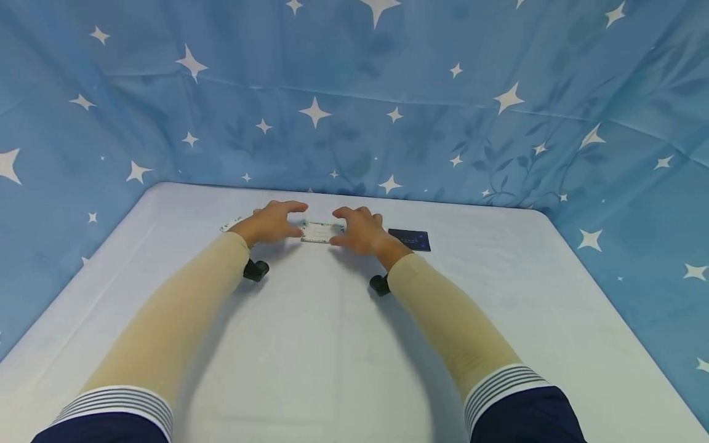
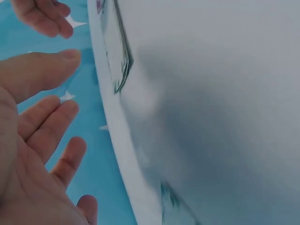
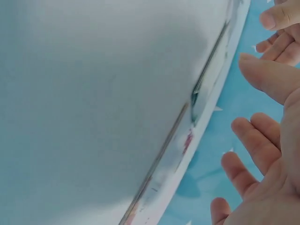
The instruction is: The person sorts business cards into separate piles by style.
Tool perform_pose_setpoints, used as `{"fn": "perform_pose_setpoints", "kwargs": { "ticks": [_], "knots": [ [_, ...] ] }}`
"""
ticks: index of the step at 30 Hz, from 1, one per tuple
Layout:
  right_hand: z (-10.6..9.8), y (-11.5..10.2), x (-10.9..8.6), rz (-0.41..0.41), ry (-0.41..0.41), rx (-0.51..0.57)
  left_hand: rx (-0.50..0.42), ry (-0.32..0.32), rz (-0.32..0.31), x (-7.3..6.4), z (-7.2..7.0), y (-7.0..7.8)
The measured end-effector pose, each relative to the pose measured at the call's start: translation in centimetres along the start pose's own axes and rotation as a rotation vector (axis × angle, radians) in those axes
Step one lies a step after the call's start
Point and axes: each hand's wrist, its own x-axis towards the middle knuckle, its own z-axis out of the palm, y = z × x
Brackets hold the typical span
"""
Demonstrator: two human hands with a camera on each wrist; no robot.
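Observation:
A white card stack with green leafy edges [image 1: 321, 232] lies flat near the table's far side, between my two hands. My left hand [image 1: 272, 221] hovers by its left end, thumb and fingers spread apart. At the other end hovers my right hand [image 1: 362, 231], its fingers likewise parted. Both wrist views show the left palm [image 2: 33, 154] and the right palm [image 3: 267, 173] holding nothing, apart from the stack [image 2: 116, 51]. Another leafy card [image 1: 230, 224] is partly hidden behind the left hand. A dark blue card [image 1: 410, 239] lies right of the right hand.
A white cloth covers the table [image 1: 310, 344]. Behind it and along its sides hangs a blue curtain [image 1: 354, 141] with white stars. Beside the stack in the right wrist view lies a pale card with pink marks [image 3: 161, 166].

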Motion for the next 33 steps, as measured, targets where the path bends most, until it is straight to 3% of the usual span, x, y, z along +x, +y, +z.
{"fn": "perform_pose_setpoints", "kwargs": {
  "ticks": [6, 12, 18, 23, 33],
  "knots": [
    [-0.1, -0.5, -0.7, -0.068, 0.011, 0.083, 0.017, 0.0, 0.011, -1.9, -1.6, -2.3],
    [-0.2, -1.1, -1.6, -0.13, 0.028, 0.149, 0.001, 0.011, -0.048, -4.1, -3.4, -6.0],
    [-0.2, -1.6, -2.1, -0.147, 0.009, 0.193, 0.004, 0.021, -0.105, -5.5, -3.8, -8.5],
    [0.2, -1.7, -2.3, -0.138, -0.01, 0.197, -0.002, 0.025, -0.107, -5.9, -3.3, -9.0],
    [0.8, -1.9, -2.5, -0.132, -0.028, 0.192, -0.038, 0.013, -0.031, -5.6, -2.6, -8.2]
  ]
}}
